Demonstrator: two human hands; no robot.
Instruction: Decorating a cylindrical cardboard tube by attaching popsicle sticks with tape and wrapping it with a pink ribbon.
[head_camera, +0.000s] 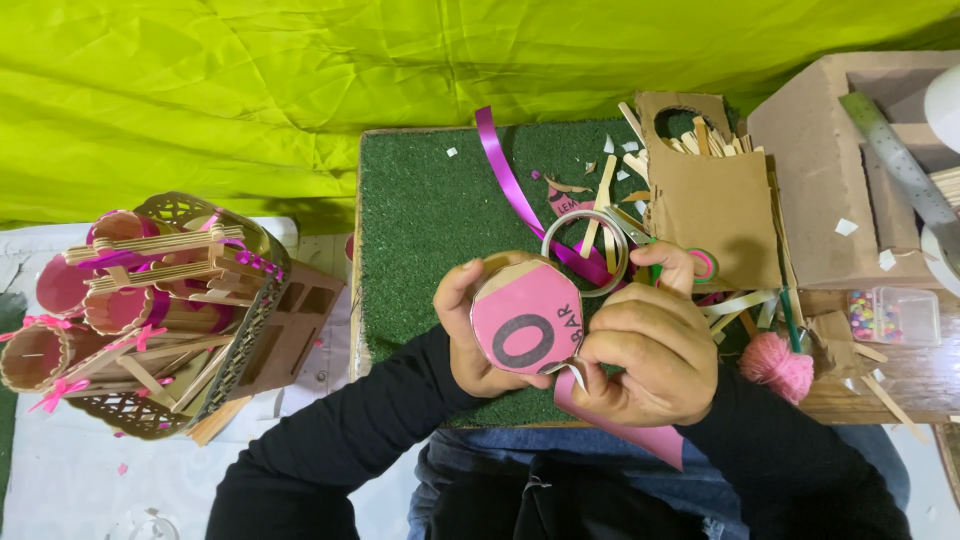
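Pink octagonal cardboard piece (526, 318), brown-edged, printed with dark lettering: held face up above the green artificial-turf board, tilted slightly. Clear tape roll (585, 254) stands just behind its upper edge. Pink paper strip (620, 428) projects beneath (upper end hidden).

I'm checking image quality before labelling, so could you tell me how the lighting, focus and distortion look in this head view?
Head view: light is even and soft, with only a faint shadow under the basket of stick crafts; the pink octagonal piece between left hand and right hand is sharp; the green turf board shows no glare; the far right edge, near the cardboard box, looks slightly stretched and overexposed.
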